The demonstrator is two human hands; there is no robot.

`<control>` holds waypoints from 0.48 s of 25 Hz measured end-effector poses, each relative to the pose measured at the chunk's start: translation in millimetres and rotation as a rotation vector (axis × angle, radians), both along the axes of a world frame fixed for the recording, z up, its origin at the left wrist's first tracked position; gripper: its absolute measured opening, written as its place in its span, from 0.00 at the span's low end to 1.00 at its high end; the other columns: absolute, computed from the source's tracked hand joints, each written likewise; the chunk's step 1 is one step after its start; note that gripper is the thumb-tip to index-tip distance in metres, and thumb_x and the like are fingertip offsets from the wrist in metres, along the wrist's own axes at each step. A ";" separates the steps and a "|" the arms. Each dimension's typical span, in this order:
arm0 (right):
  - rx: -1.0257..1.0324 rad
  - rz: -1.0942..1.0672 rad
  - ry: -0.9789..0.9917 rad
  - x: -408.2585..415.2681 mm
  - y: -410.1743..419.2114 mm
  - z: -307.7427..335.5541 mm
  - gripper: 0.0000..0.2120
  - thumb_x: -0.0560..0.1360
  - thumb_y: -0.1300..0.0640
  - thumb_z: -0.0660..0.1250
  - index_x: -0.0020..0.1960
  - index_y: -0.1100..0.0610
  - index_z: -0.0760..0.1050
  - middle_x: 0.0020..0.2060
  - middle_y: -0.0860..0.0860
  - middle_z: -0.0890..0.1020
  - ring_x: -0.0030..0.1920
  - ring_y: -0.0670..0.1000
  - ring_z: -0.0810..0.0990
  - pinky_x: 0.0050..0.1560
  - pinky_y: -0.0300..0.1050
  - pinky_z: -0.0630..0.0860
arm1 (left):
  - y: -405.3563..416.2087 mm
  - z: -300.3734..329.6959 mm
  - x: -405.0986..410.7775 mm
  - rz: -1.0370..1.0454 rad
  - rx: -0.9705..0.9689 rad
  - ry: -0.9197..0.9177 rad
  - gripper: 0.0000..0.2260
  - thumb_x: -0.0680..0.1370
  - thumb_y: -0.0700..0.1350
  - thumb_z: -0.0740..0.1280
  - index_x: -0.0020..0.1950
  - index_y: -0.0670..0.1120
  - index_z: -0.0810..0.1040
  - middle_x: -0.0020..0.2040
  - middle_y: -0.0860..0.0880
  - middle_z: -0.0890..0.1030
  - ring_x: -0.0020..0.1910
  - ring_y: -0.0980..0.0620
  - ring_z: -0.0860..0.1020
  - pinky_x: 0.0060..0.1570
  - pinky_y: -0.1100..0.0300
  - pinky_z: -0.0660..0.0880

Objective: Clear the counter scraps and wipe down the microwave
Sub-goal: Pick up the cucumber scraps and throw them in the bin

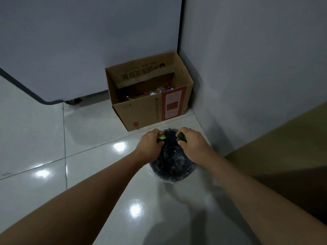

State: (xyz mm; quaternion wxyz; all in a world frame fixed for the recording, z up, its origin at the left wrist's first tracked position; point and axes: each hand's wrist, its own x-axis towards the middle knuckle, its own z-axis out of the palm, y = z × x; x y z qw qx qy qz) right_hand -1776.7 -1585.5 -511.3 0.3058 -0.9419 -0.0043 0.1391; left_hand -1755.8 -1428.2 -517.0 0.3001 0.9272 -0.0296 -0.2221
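Observation:
A round bin with a dark bag point(172, 167) stands on the white tiled floor below me. Both my arms reach out over it. My left hand point(151, 145) is closed on green vegetable scraps point(161, 137) with pale cut faces, held above the bin's far left rim. Over the far right rim, my right hand point(192, 141) grips darker green scraps point(181, 137). The two hands are a short gap apart. No microwave or counter is in view.
An open cardboard box point(150, 110) holding bottles sits in the corner just beyond the bin. A large grey appliance point(79, 41) stands at the back left, a grey wall point(256, 59) on the right. A brown surface point(283, 147) juts in at right.

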 end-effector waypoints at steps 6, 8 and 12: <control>-0.094 0.036 0.042 4.4 7.3 -98.7 0.11 0.77 0.60 0.63 0.59 0.59 0.72 0.55 0.56 0.77 0.56 0.56 0.76 0.55 0.47 0.73 | 0.6 -91.7 3.2 -0.011 0.031 -0.028 0.13 0.78 0.40 0.64 0.62 0.44 0.73 0.59 0.42 0.77 0.56 0.45 0.75 0.51 0.59 0.69; -0.094 0.021 0.049 5.0 8.3 -121.8 0.12 0.77 0.60 0.63 0.60 0.59 0.71 0.56 0.57 0.77 0.56 0.56 0.76 0.53 0.46 0.72 | -0.1 -111.6 4.7 -0.022 0.043 -0.047 0.13 0.77 0.40 0.63 0.62 0.44 0.73 0.59 0.42 0.77 0.57 0.45 0.75 0.52 0.59 0.70; -0.097 0.026 0.087 5.1 9.7 -150.7 0.14 0.77 0.60 0.63 0.62 0.58 0.70 0.57 0.58 0.76 0.55 0.57 0.76 0.55 0.49 0.75 | -5.1 -135.1 5.8 -0.049 0.067 -0.084 0.14 0.77 0.40 0.64 0.63 0.44 0.72 0.60 0.42 0.76 0.58 0.45 0.75 0.55 0.57 0.72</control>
